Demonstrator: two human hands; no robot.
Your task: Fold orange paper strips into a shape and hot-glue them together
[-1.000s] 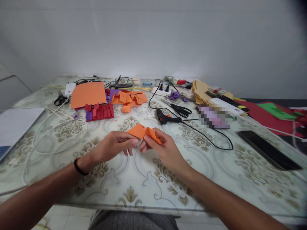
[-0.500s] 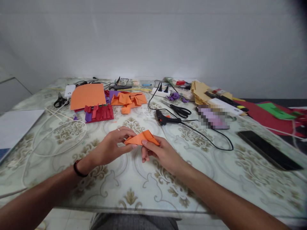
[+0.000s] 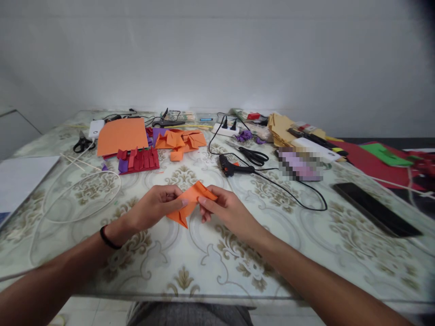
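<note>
A piece of folded orange paper (image 3: 190, 199) is held between both hands, above the patterned tablecloth (image 3: 190, 258). My left hand (image 3: 152, 206) pinches its left part, thumb on top and the fingers partly hidden behind. At the other end, my right hand (image 3: 226, 208) grips it with the thumb pressed on the front near a fold. A pointed flap of the paper hangs down between the hands. Beyond them lie several folded orange paper pieces (image 3: 180, 140) and a row of folded red paper strips (image 3: 144, 159). A black glue gun (image 3: 234, 167) rests to the right of the paper pieces.
Black scissors (image 3: 253, 156) lie behind the glue gun, near a white power strip (image 3: 226, 130). A black phone (image 3: 377, 208) is at the right. Orange sheets (image 3: 122, 136) and a white cable (image 3: 81, 219) occupy the left. Red sheets (image 3: 367, 165) lie far right.
The orange paper has gone from a flat, closed triangle to a partly opened shape with a flap pointing down. Both hands have stayed on it, the left thumb now higher on its face.
</note>
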